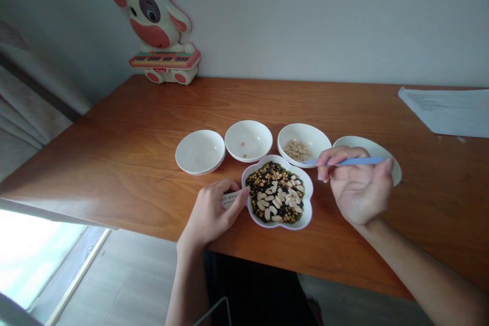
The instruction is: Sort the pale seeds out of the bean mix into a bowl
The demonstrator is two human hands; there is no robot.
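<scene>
A flower-shaped white bowl (307,212) near the table's front edge holds mixed black beans, yellow beans and pale seeds. My left hand (212,213) rests against its left rim, fingers curled around a small labelled item. My right hand (353,183) grips blue tweezers (346,162), their tip pointing left over a round white bowl (321,138) holding several pale seeds. Behind the flower bowl stand two more bowls: one (248,140) with two small yellow beans, one (199,152) with nothing in it. Another white bowl (372,146) sits partly hidden behind my right hand.
A cow-shaped toy keyboard (156,28) stands at the back left against the wall. Papers (446,109) lie at the table's far right. The wooden table (114,163) ends at its left edge beside a curtain and floor.
</scene>
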